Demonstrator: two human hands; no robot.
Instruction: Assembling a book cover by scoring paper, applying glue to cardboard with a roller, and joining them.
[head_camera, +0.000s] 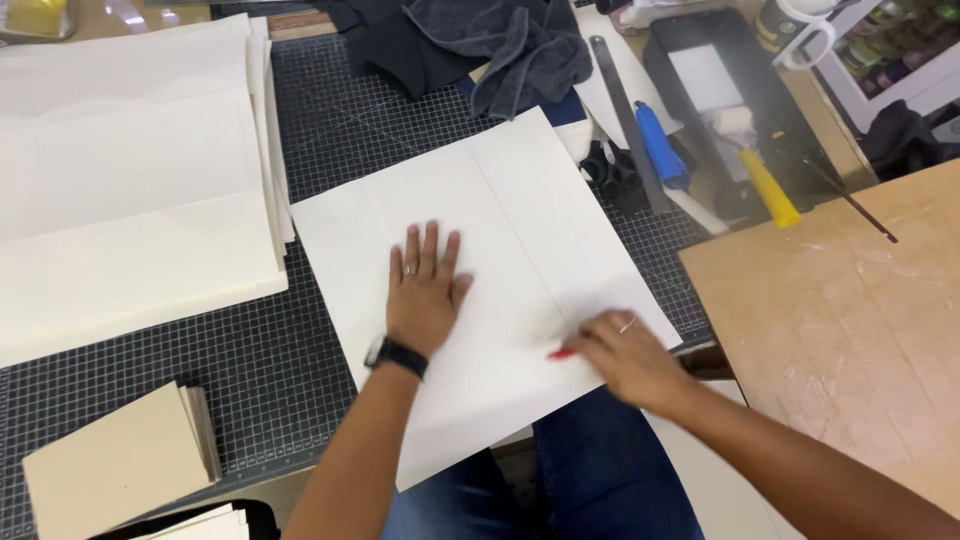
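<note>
A large cream sheet of paper (500, 290) lies flat and turned at an angle on the gridded surface (280, 350), a straight crease running down it. A thin red tool (562, 353) rests against its lower right part.

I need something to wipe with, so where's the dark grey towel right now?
In the head view, the dark grey towel lies bunched at the top centre of the cutting mat, just above the cream sheet.

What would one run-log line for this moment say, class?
left hand: flat on cream paper sheet | right hand: holds red tool on sheet | surface: cutting mat
</note>
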